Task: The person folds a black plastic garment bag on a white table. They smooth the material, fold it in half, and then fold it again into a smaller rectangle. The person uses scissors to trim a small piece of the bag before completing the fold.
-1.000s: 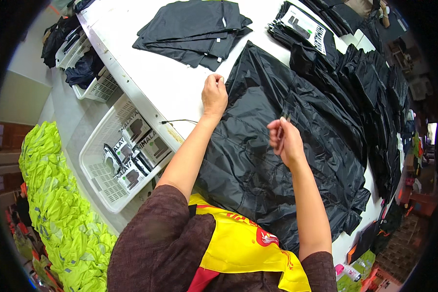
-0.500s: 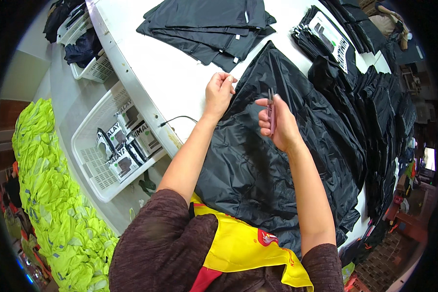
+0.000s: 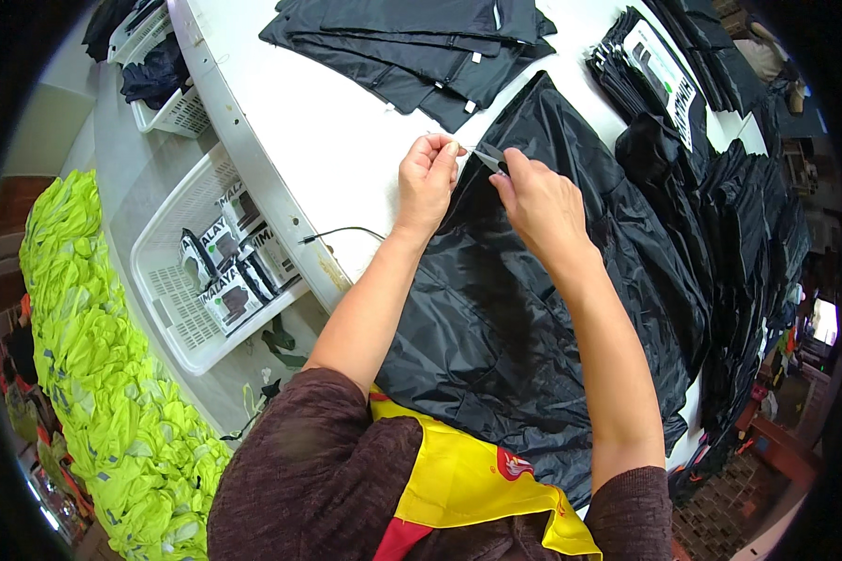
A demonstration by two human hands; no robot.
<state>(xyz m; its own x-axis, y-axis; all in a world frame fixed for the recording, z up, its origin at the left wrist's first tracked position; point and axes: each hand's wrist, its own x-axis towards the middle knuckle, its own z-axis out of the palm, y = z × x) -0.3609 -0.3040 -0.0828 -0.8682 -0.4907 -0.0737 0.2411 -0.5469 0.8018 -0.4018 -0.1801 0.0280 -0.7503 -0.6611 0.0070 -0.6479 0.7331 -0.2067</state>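
A shiny black garment [image 3: 533,309] lies spread on the white table [image 3: 337,131] in front of me. My left hand [image 3: 428,178] pinches its left edge between thumb and fingers. My right hand [image 3: 538,201] holds a small metal thread snipper [image 3: 489,157], its tip pointing at the spot that the left hand pinches. The two hands are almost touching at the garment's edge.
Folded dark garments [image 3: 421,42] lie at the table's far side, and stacks of black garments with card inserts [image 3: 664,70] run along the right. White baskets [image 3: 192,271] with packaged items stand left of the table, beside a heap of neon yellow vests [image 3: 103,393].
My right hand has moved left and forward from mid-garment to meet the left hand at the garment's edge. The left hand has gone from flat pressing to pinching.
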